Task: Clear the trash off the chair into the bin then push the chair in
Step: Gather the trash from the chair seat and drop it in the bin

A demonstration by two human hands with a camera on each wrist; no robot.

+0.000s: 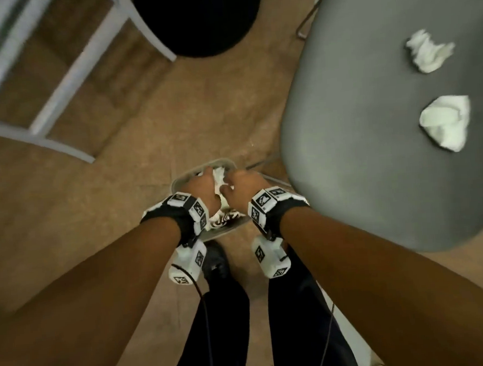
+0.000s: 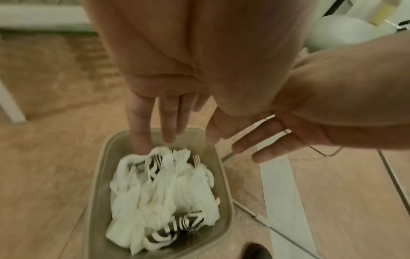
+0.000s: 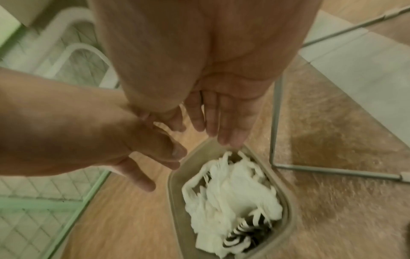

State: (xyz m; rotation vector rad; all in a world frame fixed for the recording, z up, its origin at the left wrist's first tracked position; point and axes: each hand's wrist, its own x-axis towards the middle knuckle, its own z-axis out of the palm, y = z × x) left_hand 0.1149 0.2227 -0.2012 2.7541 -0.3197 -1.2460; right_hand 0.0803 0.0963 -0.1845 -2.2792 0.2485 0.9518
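The grey chair seat [image 1: 360, 153] fills the right of the head view, with two crumpled white paper wads [image 1: 429, 54] [image 1: 446, 122] lying on it. Left of it a small beige bin [image 1: 175, 184] stands on the wooden floor, holding crumpled white paper [image 2: 164, 189] and a black-and-white striped wrapper [image 2: 168, 229]. Both hands hover just over the bin. My left hand [image 2: 159, 126] points straight fingers down at the paper and holds nothing. My right hand [image 3: 217, 121] is beside it over the bin's rim [image 3: 175, 192], fingers straight and empty.
The chair's thin metal legs [image 3: 275, 122] stand right beside the bin. A round black seat [image 1: 196, 18] and a white frame [image 1: 67, 88] are further off on the floor. My legs and a dark shoe [image 1: 215, 260] are just behind the bin.
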